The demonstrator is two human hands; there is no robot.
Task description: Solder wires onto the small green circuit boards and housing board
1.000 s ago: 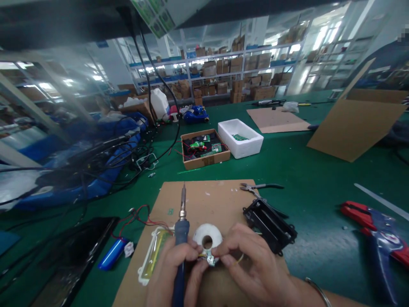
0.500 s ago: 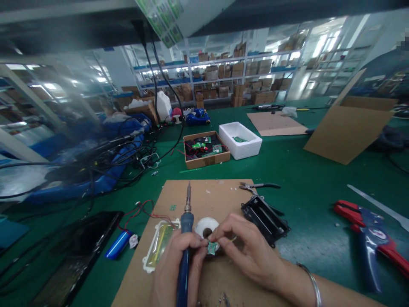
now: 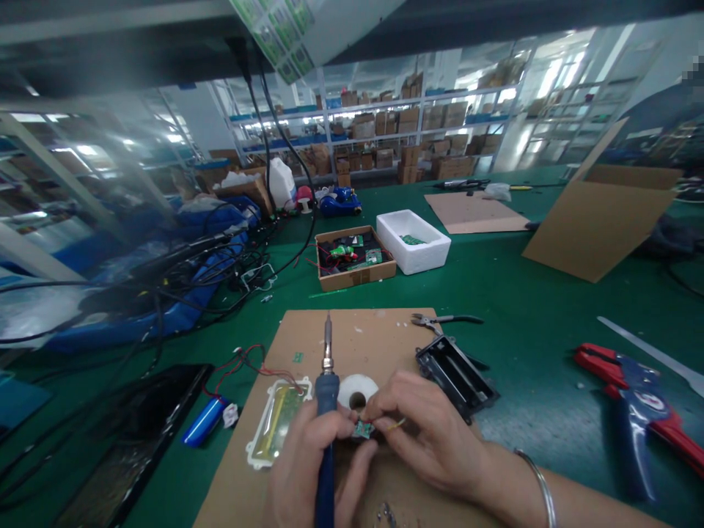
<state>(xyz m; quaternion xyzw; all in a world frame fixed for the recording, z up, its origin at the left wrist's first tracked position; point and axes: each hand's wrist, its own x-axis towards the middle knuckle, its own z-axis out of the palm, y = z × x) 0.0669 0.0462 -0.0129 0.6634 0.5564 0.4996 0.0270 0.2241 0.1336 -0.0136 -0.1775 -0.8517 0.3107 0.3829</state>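
Note:
My left hand (image 3: 313, 455) is closed around a blue-handled soldering iron (image 3: 326, 396), its metal tip pointing up and away; its fingertips also touch a small green circuit board (image 3: 362, 429). My right hand (image 3: 426, 433) pinches a thin yellowish wire (image 3: 397, 423) just right of the board. Behind the fingertips a white ring-shaped roll (image 3: 358, 386) stands on the cardboard sheet (image 3: 379, 330). Left of my hands lies a clear-lidded case (image 3: 279, 422) with red wires.
A black open case (image 3: 456, 375) and pliers (image 3: 448, 320) lie right of the hands. Further right are red-blue wire strippers (image 3: 632, 396). A parts box (image 3: 356, 277) and white foam box (image 3: 418, 257) stand behind. A blue battery (image 3: 204, 422) is at left.
My left hand and the soldering iron have shifted slightly right, and the left fingers have spread a little. The small board has tilted and moved slightly left between the fingertips.

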